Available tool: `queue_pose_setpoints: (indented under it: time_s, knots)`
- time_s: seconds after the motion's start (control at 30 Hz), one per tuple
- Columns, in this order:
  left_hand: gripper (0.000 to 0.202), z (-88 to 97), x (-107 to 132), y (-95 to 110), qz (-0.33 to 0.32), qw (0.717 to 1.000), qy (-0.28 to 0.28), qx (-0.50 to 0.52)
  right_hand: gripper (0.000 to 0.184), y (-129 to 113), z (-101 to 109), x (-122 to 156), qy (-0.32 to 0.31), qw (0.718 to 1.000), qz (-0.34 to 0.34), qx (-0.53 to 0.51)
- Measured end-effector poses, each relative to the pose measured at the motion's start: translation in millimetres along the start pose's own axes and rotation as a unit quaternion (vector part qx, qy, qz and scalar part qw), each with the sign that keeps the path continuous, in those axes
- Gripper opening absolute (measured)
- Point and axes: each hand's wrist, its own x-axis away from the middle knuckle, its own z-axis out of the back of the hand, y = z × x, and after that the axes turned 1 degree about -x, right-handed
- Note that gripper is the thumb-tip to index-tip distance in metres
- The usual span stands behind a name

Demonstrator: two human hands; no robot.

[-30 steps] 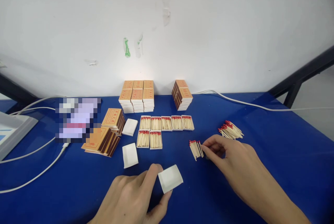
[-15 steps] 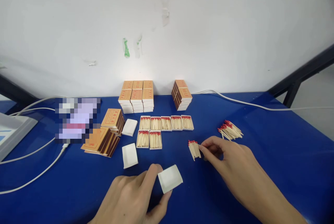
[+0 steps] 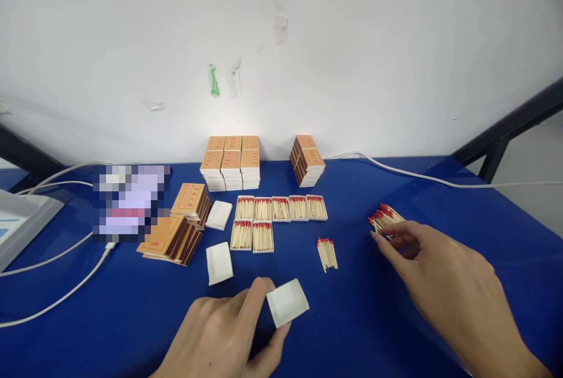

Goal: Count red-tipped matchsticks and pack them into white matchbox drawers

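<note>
My left hand (image 3: 224, 325) is closed on a white matchbox tray (image 3: 288, 303), gripping it by its edges between fingers and thumb. The tray's inside faces up and holds nothing. My right hand (image 3: 440, 278) is at a loose pile of red-tipped matches (image 3: 389, 215), with thumb and forefinger pinched at the end of one match (image 3: 375, 227) on the pile's near left side. Its other fingers curl under and partly hide the pile. Between the hands, a small row of matches (image 3: 326, 253) lies side by side on the blue table.
Several match-filled trays (image 3: 263, 236) stand in two rows. Two white trays (image 3: 219, 263) lie to their left, beside stacked matchbox sleeves (image 3: 189, 199). Closed matchboxes (image 3: 231, 161) and another stack (image 3: 307, 159) stand by the wall. White cables (image 3: 74, 299) cross the left side.
My right hand has moved right and away from the small match row to the loose pile. My left hand and its tray have hardly moved.
</note>
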Motion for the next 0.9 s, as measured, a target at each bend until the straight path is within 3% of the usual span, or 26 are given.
queue_pose_setpoints:
  time_s: [0.1,0.3,0.6,0.9]
  knots:
    - [0.009,0.3,0.0,-0.4,0.0,1.0,0.004,-0.009,0.039,6.0,-2.9,-0.8,0.014,0.999,0.007,0.037]
    - [0.01,-0.9,-1.3,-1.4,-0.011,1.0,0.009,-0.023,0.038,6.7,-8.3,-5.8,0.025,0.999,0.024,0.013]
    - [0.01,-0.4,0.5,-1.8,-0.005,1.0,0.004,-0.015,0.033,11.5,-5.1,-7.1,-0.005,1.0,0.024,0.009]
    - [0.009,-1.1,-0.7,-0.1,-0.007,1.0,0.005,-0.02,0.043,8.0,-5.6,-9.1,0.007,0.999,0.031,0.011]
